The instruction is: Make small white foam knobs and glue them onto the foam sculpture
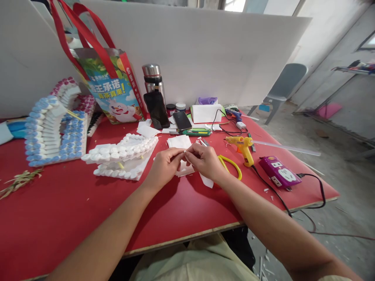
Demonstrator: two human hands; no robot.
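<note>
My left hand and my right hand meet over the red table, fingertips pinched together on a small white piece of paper or foam. Both hands are closed around it. A white scrap pokes out below my right hand. Just left of my hands lies a white model made of rows of small white caps. Yellow-handled scissors lie right beside my right wrist. A yellow glue gun stands a little further right.
A blue-capped model sits at the left. At the back stand a red-handled shopping bag, a steel flask, two phones and a white box. A purple power strip with black cables lies near the right edge.
</note>
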